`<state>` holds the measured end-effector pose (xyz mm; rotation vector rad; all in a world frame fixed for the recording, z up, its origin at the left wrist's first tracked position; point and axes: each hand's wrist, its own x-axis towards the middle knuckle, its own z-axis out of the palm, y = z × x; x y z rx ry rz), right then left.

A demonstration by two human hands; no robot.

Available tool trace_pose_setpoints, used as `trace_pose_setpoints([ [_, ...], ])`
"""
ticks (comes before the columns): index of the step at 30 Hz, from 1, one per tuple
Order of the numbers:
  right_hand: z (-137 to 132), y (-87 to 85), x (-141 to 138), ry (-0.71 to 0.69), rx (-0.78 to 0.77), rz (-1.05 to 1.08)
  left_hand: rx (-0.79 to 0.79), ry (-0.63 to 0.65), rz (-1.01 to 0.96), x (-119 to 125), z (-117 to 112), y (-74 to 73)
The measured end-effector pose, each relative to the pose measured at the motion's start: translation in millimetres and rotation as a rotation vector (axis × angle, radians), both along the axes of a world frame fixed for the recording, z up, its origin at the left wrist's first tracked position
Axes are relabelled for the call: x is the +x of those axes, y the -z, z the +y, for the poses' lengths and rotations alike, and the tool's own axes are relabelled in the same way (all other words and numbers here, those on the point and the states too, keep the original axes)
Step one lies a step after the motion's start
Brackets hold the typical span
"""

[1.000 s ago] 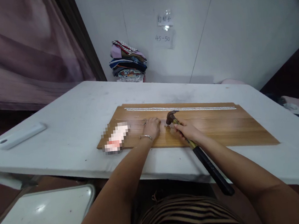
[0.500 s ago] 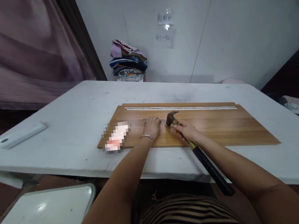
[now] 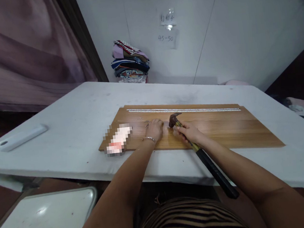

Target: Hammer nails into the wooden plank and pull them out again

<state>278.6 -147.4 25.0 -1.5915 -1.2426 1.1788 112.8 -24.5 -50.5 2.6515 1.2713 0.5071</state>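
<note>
My right hand is wrapped round the upper handle of a claw hammer, close under the rusty head. The long black grip points back toward me past the table edge. The hammer head is over a wooden board that lies flat. Left of the head, my left hand rests on the board with its fingers curled in and pressed together. Whatever they may hold is hidden. A few loose nails lie just beyond the left hand.
Two pale printed strips run along the board's far side. A blurred-out flat object lies at the board's left end. The white table bears a white handled object at far left. Folded clothes are stacked by the wall.
</note>
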Motion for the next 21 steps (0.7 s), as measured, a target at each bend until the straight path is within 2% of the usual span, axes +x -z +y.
trace_pose_setpoints([
  [5, -0.3, -0.4, -1.4, 0.036, -0.061, 0.053, -0.005, 0.003, 0.001, 0.5, 1.0, 1.2],
  [21, -1.8, -12.1, -5.2, 0.055, -0.076, 0.027, -0.013, 0.0, 0.0, -0.2, 0.3, -0.4],
])
